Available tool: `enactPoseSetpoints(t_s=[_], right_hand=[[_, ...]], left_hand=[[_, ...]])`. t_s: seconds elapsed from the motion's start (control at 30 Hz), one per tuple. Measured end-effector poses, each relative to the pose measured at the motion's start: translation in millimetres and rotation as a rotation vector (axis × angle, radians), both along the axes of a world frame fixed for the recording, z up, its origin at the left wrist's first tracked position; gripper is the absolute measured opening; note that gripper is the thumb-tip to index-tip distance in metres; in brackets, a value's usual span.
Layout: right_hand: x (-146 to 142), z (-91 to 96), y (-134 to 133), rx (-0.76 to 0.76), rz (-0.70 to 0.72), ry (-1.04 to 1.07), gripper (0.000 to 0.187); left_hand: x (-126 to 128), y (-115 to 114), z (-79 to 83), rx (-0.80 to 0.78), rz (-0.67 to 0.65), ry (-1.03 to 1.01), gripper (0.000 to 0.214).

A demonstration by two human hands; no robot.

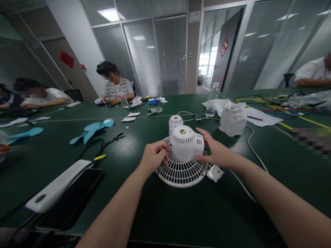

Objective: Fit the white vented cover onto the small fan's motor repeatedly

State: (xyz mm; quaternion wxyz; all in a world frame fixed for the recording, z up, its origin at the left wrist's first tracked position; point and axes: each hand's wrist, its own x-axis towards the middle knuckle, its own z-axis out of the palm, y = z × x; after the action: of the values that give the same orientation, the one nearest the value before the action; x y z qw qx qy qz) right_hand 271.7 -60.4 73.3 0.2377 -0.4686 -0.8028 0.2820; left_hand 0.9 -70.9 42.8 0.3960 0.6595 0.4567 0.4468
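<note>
A white fan motor housing [184,146] with vent slots and a round hole on top rests over a white fan grille [182,177] in front of me. My right hand [214,146] grips the housing's right side, thumb low and fingers at the back. At its left side, my left hand [154,155] has its fingers curled together by the edge; whatever they pinch is hidden. Behind stands a smaller white slotted part [176,121]. A white plastic piece [214,173] with a cable lies right of the grille.
Another white housing [232,120] stands back right, near a clear bottle [212,100]. Leftward lie a white power strip [58,187], a black phone [73,198] and blue fan blades [93,130]. A co-worker [116,86] sits across the green table [144,132]; cables cross its right side.
</note>
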Motion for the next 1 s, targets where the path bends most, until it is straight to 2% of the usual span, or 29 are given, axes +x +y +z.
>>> enactPoseSetpoints(t_s=[0.23,0.37,0.47,0.6,0.67,1.0], right_hand=[[5.6,-8.0,8.2,-0.137,0.02,0.164,0.1],[5.2,-11.1,11.1,-0.177,0.036,0.235,0.104],[4.6,-16.0,14.2,-0.154,0.034,0.232,0.094],[4.6,-22.1,17.5,-0.127,0.041,0.233,0.085],[4.8,-24.1,18.6,-0.123,0.055,0.245,0.084],[3.3,-22.7,17.3,-0.124,0.046,0.215,0.083]], left_hand=[[-2.3,0.8,1.2,0.146,0.098,-0.064,0.011],[-3.5,3.3,0.6,0.299,0.185,0.07,0.014],[-2.4,3.8,2.0,0.392,0.201,0.229,0.015],[1.6,3.3,1.5,0.313,0.041,0.358,0.06],[3.4,3.6,-0.6,0.276,0.012,0.413,0.075],[5.0,10.0,-9.3,0.243,0.033,0.41,0.077]])
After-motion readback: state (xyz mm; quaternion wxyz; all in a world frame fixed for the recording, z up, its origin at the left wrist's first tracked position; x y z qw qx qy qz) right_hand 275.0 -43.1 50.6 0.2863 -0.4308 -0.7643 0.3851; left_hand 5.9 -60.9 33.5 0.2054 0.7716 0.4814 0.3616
